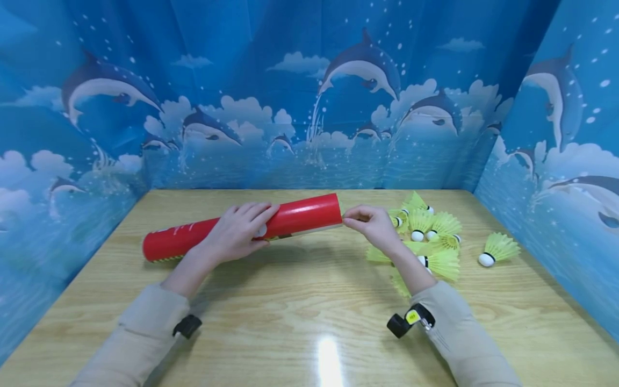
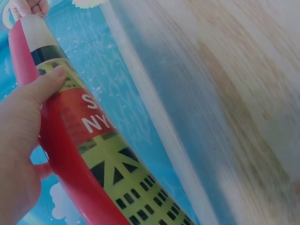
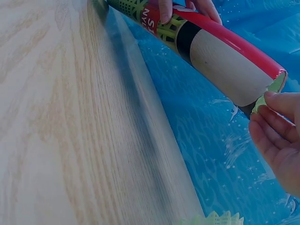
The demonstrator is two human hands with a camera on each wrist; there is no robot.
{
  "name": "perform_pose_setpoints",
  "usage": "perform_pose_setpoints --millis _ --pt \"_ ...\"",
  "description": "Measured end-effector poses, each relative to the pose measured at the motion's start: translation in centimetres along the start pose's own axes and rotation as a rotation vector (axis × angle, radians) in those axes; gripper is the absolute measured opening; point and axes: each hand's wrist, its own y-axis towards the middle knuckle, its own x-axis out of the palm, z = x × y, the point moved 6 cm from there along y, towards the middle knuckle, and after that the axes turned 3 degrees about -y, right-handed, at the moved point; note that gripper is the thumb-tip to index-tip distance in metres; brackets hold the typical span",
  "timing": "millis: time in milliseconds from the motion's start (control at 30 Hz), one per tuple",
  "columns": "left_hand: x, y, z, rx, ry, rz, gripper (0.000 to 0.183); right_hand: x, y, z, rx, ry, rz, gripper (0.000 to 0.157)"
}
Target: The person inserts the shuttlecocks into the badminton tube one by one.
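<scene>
A red shuttlecock tube [image 1: 309,212] is tilted over the table, its right end raised and its left end low. My left hand [image 1: 240,228] grips it around the middle; in the left wrist view the thumb [image 2: 51,82] lies along its printed side. At the raised end my right hand [image 1: 374,226] pinches the skirt edge of a yellow-green shuttlecock [image 3: 262,99]. Most of that shuttlecock is inside the tube, hidden by the wall. A white band and a black band on the tube show in the right wrist view.
A pile of yellow shuttlecocks [image 1: 442,223] with white corks lies on the wooden table [image 1: 290,322] beside and behind my right forearm. One lone shuttlecock [image 1: 500,247] lies farther right. A blue dolphin-print curtain [image 1: 271,80] closes off the back and sides.
</scene>
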Motion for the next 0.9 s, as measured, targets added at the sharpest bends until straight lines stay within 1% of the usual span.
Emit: perform_pose_setpoints --millis 267,500,700,900 --pt "-0.09 -0.13 0.06 -0.002 0.007 0.002 0.091 0.22 0.18 -0.19 -0.002 -0.056 0.03 0.015" --pt "-0.19 -0.21 -0.13 -0.021 0.005 -0.008 0.091 0.47 0.54 -0.09 0.025 -0.07 0.034 0.018" --pt "-0.28 -0.23 -0.08 -0.012 0.006 -0.005 0.091 0.71 0.49 -0.31 0.028 -0.061 -0.004 0.019" --pt "-0.27 -0.36 -0.02 0.001 0.003 0.002 0.092 0.88 0.29 -0.19 0.032 -0.028 -0.045 0.021"
